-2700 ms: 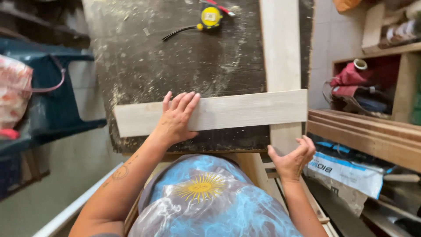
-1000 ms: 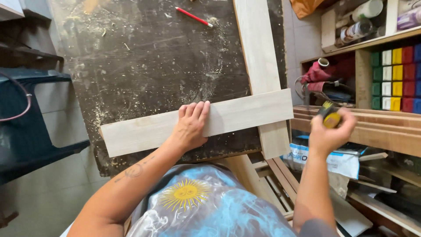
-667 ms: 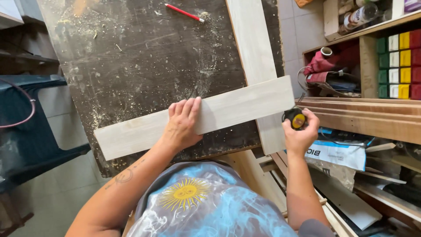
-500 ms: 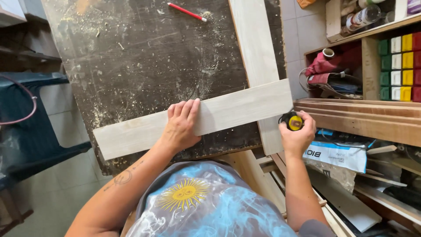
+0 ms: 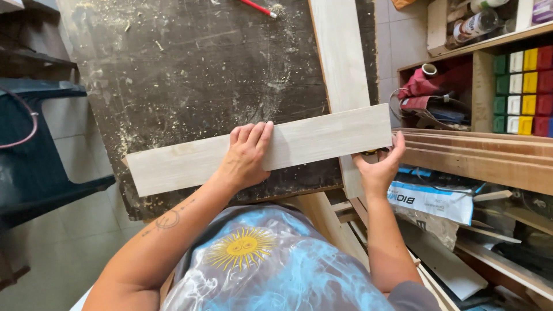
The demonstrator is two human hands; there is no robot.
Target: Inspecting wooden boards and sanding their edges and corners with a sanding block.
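On the table [image 5: 190, 75], head view, centre: one pale board [image 5: 311, 141], lying crosswise, tilted so its right end sits higher, toward 2 o'clock.

Left hand [image 5: 246, 154]: flat on the board's middle, palm down, fingers together and extended toward 12 o'clock, pressing the board against the table.

Right hand [image 5: 380, 167]: at the board's right end, about 3 o'clock from the left hand, fingers curled up around the lower edge near the corner. A small yellow-and-black object shows between palm and board; cannot tell what it is, nor how tightly it is gripped.

Second board [image 5: 341, 63]: same pale tone, running from 12 o'clock down toward 6, passing under the first board near its right end, so the two form a cross.

Table: dark, scratched top, dusted with sawdust.

Red pencil [image 5: 257, 7]: at 12 o'clock, top edge of the table, well apart from both hands.

Blue chair [image 5: 34, 150]: at 9 o'clock, off the table.

Shelf [image 5: 489, 46]: at 2 o'clock, holding coloured boxes [image 5: 527, 86] in green, white, yellow and red, with a red cloth bundle [image 5: 429, 86] beside them.

Wooden mouldings [image 5: 478, 158]: at 3 o'clock, stacked lengthwise just right of the right hand.
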